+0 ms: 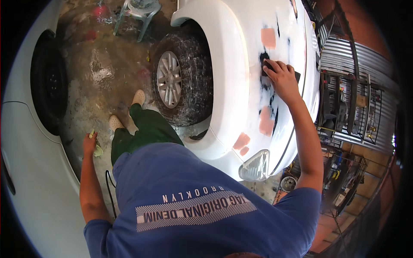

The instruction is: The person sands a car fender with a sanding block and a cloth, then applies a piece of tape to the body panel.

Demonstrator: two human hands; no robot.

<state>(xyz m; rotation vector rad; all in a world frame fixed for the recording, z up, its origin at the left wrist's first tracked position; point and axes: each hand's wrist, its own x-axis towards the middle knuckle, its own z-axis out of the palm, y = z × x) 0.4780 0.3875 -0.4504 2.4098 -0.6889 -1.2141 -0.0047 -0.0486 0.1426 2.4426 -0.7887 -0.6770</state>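
My right hand (282, 79) is pressed against the white car's body panel (232, 56), its fingers closed over a dark flat block (297, 76). Black smears run along the panel around the block, and pinkish filler patches (268, 38) lie on both sides of it. The underside of the block is hidden, so I cannot tell its exact kind. Low on my left side, my left hand (89, 142) is closed on a pale green cloth (98, 150), which hangs down beside the second car (34, 172).
A dusty tyre with a silver rim (169, 79) stands in the white car's wheel arch. A plastic chair (140, 9) is on the wet-looking floor ahead. Metal shelving (344, 103) with tools lines the right. A black cable (108, 189) hangs near my left side.
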